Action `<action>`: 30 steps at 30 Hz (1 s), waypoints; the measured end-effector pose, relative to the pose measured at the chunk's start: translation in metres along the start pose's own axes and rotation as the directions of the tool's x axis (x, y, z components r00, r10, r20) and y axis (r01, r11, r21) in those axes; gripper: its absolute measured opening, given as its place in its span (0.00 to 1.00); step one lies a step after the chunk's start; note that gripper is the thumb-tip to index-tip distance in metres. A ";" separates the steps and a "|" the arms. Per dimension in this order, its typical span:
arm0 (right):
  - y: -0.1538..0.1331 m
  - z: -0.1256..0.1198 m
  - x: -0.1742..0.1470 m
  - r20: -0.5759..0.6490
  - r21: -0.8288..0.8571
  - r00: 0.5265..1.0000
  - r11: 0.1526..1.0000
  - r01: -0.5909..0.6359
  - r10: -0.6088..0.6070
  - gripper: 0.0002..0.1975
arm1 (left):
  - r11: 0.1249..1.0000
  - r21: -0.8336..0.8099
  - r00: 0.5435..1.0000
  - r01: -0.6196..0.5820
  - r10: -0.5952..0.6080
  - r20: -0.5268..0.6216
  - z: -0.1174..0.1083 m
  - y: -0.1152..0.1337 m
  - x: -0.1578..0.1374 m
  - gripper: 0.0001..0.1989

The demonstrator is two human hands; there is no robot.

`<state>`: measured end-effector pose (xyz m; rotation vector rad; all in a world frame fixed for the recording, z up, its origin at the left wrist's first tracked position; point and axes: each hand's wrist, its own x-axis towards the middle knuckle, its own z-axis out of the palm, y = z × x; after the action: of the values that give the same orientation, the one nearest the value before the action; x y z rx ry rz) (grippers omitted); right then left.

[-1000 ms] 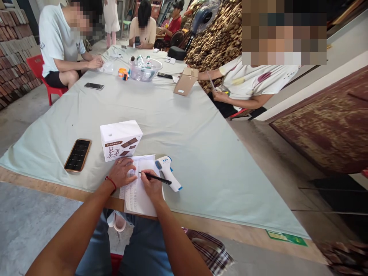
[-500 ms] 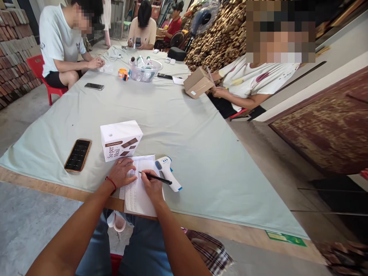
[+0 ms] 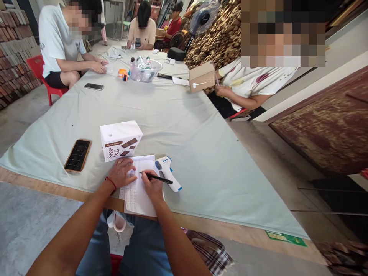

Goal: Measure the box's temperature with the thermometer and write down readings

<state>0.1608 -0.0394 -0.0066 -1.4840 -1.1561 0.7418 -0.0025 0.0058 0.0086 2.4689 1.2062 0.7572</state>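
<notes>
At the far left of the head view, I register a person in a light-blue T-shirt [image 3: 59, 36], seated on a red chair [image 3: 36, 69]. On the pale green tablecloth [image 3: 207, 161], a smartphone in a gold-rimmed case [image 3: 78, 155] lies screen up near the front edge. A second smartphone [image 3: 94, 86] lies farther back. The white Super Meal carton [image 3: 120, 140] stands directly beyond the sheets, its printed side facing me.

My left hand [image 3: 123, 174] lies palm down with its fingers parted, covering the left upper area of the paper sheets [image 3: 140, 203]; a red cord bracelet [image 3: 110, 183] encircles the wrist. The sheets are stacked at the front edge of the table, the top one bearing columns of handwriting too small to read. Beyond, a translucent basin [image 3: 152, 76] contains bottles [image 3: 140, 62].

My right hand [image 3: 153, 188] rests on the sheets and pinches a black pen [image 3: 162, 179] between thumb and fingers. The pen is tilted, tip toward the left hand; I cannot tell whether the tip contacts the paper. The infrared thermometer [image 3: 167, 170] lies just beside the sheets, the pen's rear end above its handle.

Farther right, a cardboard box [image 3: 202, 76] is tilted beside the hand of a person in a white patterned T-shirt [image 3: 258, 78].
</notes>
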 end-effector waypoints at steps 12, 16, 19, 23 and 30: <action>0.002 0.001 0.000 -0.001 -0.007 1.000 1.000 0.012 -0.012 0.09 | 1.000 0.001 1.000 0.007 -0.007 0.006 0.000 0.000 0.000 0.13; 0.001 0.001 0.000 -0.018 0.003 1.000 1.000 -0.006 0.006 0.10 | 1.000 0.006 1.000 0.016 -0.016 0.006 0.000 0.000 0.000 0.12; -0.001 0.001 0.001 -0.022 0.002 1.000 1.000 0.004 -0.004 0.10 | 1.000 0.005 1.000 0.008 -0.008 0.007 -0.001 0.000 0.000 0.13; -0.001 0.003 0.001 0.000 -0.024 0.997 0.996 0.081 -0.081 0.09 | 0.999 0.013 0.999 -0.034 0.034 -0.011 -0.004 -0.002 -0.001 0.12; -0.007 0.001 0.003 -0.086 -0.039 0.971 0.974 0.221 -0.224 0.10 | 0.997 0.043 0.995 -0.059 0.063 -0.075 -0.004 -0.007 0.000 0.12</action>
<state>0.1586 -0.0363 0.0004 -1.3693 -1.2443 0.5015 -0.0092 0.0095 0.0088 2.5417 1.1886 0.8584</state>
